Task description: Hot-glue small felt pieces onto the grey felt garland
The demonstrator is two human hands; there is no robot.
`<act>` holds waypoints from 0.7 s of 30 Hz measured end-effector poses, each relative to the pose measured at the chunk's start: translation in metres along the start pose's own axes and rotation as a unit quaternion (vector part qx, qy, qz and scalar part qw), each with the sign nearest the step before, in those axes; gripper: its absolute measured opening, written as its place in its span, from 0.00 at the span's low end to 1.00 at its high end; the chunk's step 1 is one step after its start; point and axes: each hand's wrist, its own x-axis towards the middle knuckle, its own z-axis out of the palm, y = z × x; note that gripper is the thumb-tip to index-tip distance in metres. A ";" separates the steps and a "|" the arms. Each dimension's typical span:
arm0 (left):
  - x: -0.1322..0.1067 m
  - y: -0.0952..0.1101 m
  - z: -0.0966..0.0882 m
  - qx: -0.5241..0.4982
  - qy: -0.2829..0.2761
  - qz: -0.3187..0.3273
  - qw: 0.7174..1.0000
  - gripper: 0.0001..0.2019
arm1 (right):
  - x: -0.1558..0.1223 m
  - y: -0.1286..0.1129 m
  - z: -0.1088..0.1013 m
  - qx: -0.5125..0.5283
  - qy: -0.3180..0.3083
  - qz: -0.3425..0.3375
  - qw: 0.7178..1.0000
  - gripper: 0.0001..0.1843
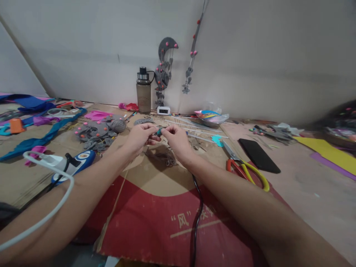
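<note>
Left of the white digital clock [163, 111] and nearer the viewer, a ball of grey yarn [118, 125] rests on the desk [300, 200]. The left grip [142, 138], in front of the clock and slightly left, is pinched on a small teal piece [159, 132]. That piece is held in front of the clock; a tangle of cord [161, 156] lies nearer still. The right grip [177, 141], front-right of the clock, has its fingertips clamped on the same piece. Farther right of the clock, and nearer, lie scissors [236, 159], then a black smartphone [258, 155].
</note>
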 end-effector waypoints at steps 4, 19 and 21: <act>-0.002 0.001 0.002 0.008 0.009 0.002 1.000 0.10 | 0.001 0.002 0.001 0.021 0.010 0.021 1.000 0.09; 0.000 -0.003 0.003 -0.009 0.034 0.019 0.999 0.13 | -0.005 -0.007 -0.004 -0.031 0.006 -0.067 0.997 0.08; -0.001 -0.003 0.003 -0.007 0.036 0.021 0.999 0.13 | -0.005 -0.009 -0.004 -0.036 0.002 -0.062 0.997 0.09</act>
